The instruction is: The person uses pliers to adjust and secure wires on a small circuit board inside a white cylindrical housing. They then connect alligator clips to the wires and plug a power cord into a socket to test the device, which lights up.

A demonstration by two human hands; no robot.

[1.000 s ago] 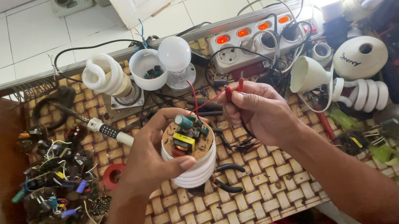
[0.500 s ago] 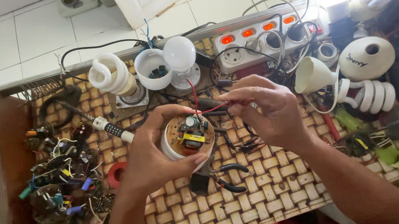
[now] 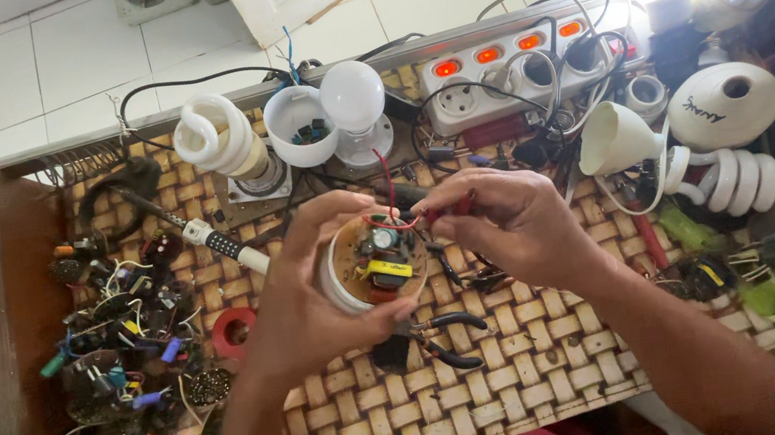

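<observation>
While I look down over the woven mat (image 3: 527, 349), I see my left hand (image 3: 303, 300) clamped around a white lamp base (image 3: 369, 265) above the mat's middle, its circuit board (image 3: 381, 257) facing up. Just right of that base, my right hand (image 3: 511, 230) has its fingers pinched together on a red probe (image 3: 452, 208), touching the board's edge.

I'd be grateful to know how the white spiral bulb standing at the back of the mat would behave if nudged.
The spiral bulb stands upright on a narrow base, so it would probably tip easily. Its thin coiled glass tube looks fragile. It is likely light for its size.
</observation>
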